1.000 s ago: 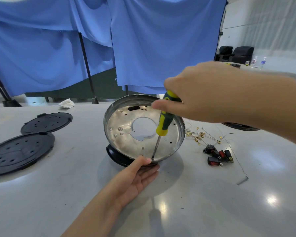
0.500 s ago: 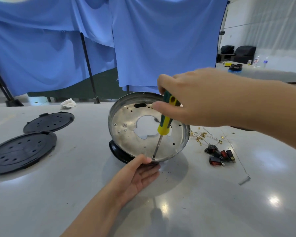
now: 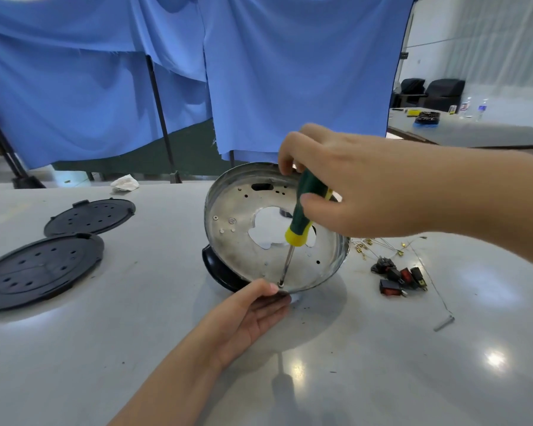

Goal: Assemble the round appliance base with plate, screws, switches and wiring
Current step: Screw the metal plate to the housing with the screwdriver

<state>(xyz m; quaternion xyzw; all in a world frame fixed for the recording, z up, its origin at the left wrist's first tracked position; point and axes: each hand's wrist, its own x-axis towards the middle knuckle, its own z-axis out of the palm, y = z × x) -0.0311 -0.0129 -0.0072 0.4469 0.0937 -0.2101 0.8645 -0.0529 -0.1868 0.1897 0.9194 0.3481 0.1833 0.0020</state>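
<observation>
A round metal plate (image 3: 243, 250) with a big centre hole sits tilted toward me in a black round base (image 3: 216, 270) at the table's middle. My right hand (image 3: 345, 182) grips a green and yellow screwdriver (image 3: 303, 215); its tip rests on a screw (image 3: 280, 284) at the plate's near rim. My left hand (image 3: 246, 318) lies palm up under the near edge of the base, thumb against the rim, fingers straight. Black and red switches (image 3: 397, 276) and thin wires with brass ends (image 3: 379, 245) lie to the right.
Two black perforated round covers (image 3: 40, 270) (image 3: 90, 216) lie at the left of the grey table (image 3: 105, 348). A small metal piece (image 3: 443, 323) lies at the right. A crumpled white scrap (image 3: 124, 182) sits at the far edge. Blue cloth hangs behind.
My right hand has turned round the screwdriver handle, fingers shifting higher, with the tip staying on the same screw. My left hand has kept its place under the rim.
</observation>
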